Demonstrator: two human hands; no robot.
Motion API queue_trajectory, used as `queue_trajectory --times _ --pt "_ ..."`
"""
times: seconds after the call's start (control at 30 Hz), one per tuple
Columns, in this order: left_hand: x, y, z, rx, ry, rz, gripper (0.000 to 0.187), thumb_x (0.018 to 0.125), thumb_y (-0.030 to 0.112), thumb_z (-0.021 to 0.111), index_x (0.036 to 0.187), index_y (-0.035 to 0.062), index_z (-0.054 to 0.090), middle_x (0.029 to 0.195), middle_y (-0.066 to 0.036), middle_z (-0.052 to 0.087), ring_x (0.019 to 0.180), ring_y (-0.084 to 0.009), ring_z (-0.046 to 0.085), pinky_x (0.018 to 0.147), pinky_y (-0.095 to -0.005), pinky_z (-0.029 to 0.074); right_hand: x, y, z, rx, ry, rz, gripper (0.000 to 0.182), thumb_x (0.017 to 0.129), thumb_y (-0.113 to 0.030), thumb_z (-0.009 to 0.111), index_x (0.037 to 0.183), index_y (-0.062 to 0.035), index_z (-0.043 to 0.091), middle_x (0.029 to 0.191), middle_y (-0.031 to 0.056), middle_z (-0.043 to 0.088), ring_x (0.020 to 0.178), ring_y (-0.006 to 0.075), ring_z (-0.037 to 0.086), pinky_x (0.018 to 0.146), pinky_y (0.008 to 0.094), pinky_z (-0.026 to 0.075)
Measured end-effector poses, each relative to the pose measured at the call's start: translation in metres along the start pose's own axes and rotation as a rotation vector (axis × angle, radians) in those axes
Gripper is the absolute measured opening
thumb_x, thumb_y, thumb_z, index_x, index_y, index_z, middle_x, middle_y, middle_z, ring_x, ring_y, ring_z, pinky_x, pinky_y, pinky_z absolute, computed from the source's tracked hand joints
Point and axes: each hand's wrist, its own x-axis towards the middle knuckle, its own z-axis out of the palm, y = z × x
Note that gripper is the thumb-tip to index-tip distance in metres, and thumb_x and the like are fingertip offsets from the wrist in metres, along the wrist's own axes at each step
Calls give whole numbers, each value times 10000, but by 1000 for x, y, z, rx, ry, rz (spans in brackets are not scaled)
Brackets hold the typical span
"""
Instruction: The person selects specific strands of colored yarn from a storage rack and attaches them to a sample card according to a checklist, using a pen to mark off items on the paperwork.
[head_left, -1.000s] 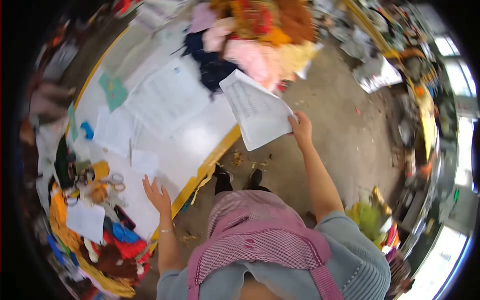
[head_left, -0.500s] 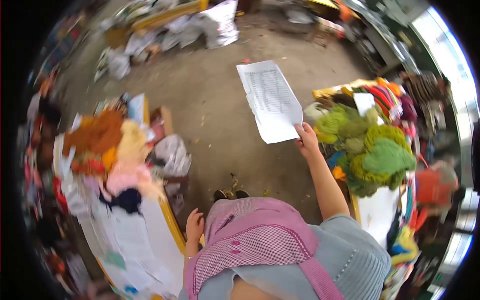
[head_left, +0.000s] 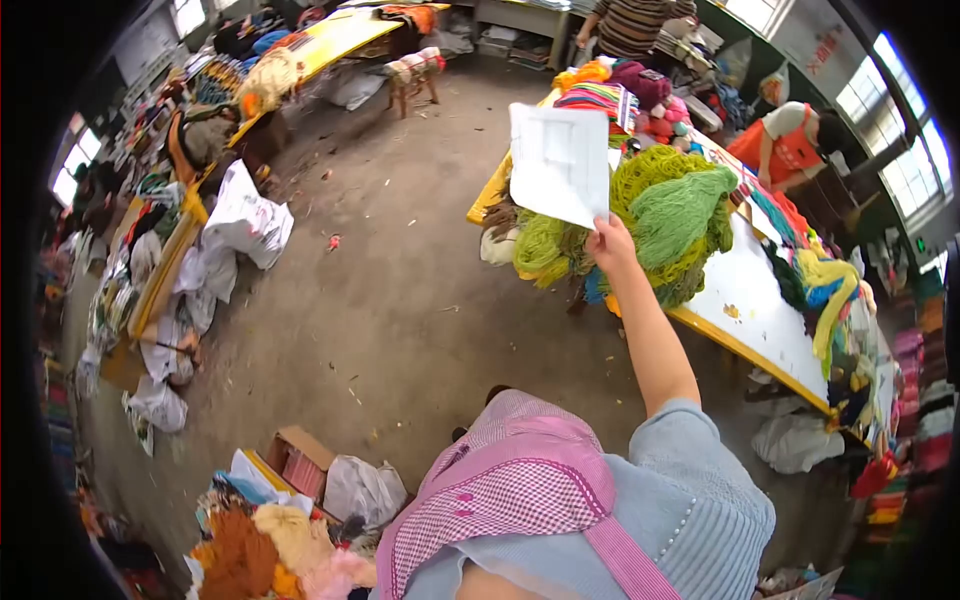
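Observation:
My right hand [head_left: 611,244] is closed on the lower right corner of a white paper sheet [head_left: 558,165], held out at arm's length. Faint printed lines show on the sheet, too washed out to read. Just behind and to the right of the hand lies a heap of green yarn skeins [head_left: 685,215], light green on top and olive around it. Part of the heap is hidden by the sheet and my forearm. My left hand is out of view.
A yellow-edged table [head_left: 745,305] on the right carries the yarn. Beyond it a person in an orange apron [head_left: 777,145] bends over, and another stands in a striped top [head_left: 640,25]. White bags [head_left: 245,215] hang at the left table. An open cardboard box [head_left: 300,460] sits lower left.
My view has swung to the right, toward the table with the green yarn. The sheet stays in my right hand and now overlaps that table. My left hand has left the view.

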Motion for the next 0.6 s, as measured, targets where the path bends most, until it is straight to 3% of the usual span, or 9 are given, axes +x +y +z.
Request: queue_trajectory --times 0.1,0.23,0.27,0.33,0.37,0.47,0.5,0.6 --pt "119 101 47 71 -67 -61 298 867 257 595 971 -15 658 842 -188 667 837 -251 649 750 -344 489 40 -24 9 31 56 -40 247 912 25 484 1130 -90 471 913 60 558 658 159 541 547 257 487" --pt "166 211 3 -1 -27 -18 308 872 254 593 984 -25 661 831 -162 675 811 -222 636 734 -335 484 147 -41 -11 88 175 -22 188 893 41 473 1039 -76 458 891 74 544 670 176 552 516 259 465" --pt "180 228 5 -4 -24 -27 308 872 254 593 984 -25 661 831 -162 675 811 -222 636 734 -335 484 178 -44 -18 98 200 -8 175 886 45 475 1013 -74 457 873 69 542 667 181 553 507 259 459" --pt "213 247 9 -131 110 139 320 891 244 565 1036 -35 628 844 -80 666 679 -178 597 679 -303 505 228 -48 -27 156 203 -10 171 876 55 465 986 -76 467 819 60 539 655 194 554 493 256 447" --pt "232 254 15 -196 90 99 338 892 247 564 1090 -22 620 914 -102 663 796 -178 615 767 -296 501 248 -53 -21 188 256 -9 175 873 58 460 980 -79 471 803 58 540 653 196 554 488 257 443" --pt "259 280 50 -261 83 95 297 876 231 599 1012 -25 665 796 -101 669 750 -165 616 687 -298 482 321 -56 -35 262 298 21 191 872 52 462 982 -103 468 788 66 544 629 202 551 473 256 435" --pt "207 386 8 -292 -95 79 324 873 249 598 1023 -32 658 824 -115 679 753 -173 627 684 -303 487 365 -51 -60 275 268 51 214 860 58 488 994 -108 469 787 72 552 616 210 562 455 263 432" --pt "247 349 78 -277 -158 123 347 865 272 582 994 -43 651 812 -131 673 767 -182 631 699 -310 488 429 -64 -64 345 364 71 244 785 128 523 920 -72 491 761 90 574 607 213 588 442 255 462"
